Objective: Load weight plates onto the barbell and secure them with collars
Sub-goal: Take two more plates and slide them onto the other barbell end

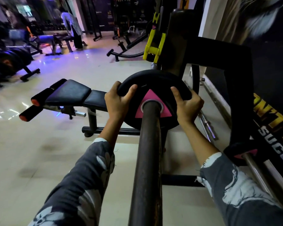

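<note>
A black weight plate (155, 82) with a pink triangle around its steel-ringed hole sits threaded on the dark, worn barbell sleeve (147, 152), which runs from the bottom of the view up to the plate. My left hand (118, 98) grips the plate's left rim, fingers curled over the edge. My right hand (187, 101) grips the right rim the same way. Behind the plate stands the black rack upright (175, 46) with a yellow hook (153, 41). No collar is visible on the sleeve.
A black padded bench (69, 93) with orange-capped rollers stands to the left. Another pink-marked plate (242, 154) hangs on a steel peg at right, with a chrome bar (206, 121) on the floor nearby. A person (73, 28) and other benches are far back.
</note>
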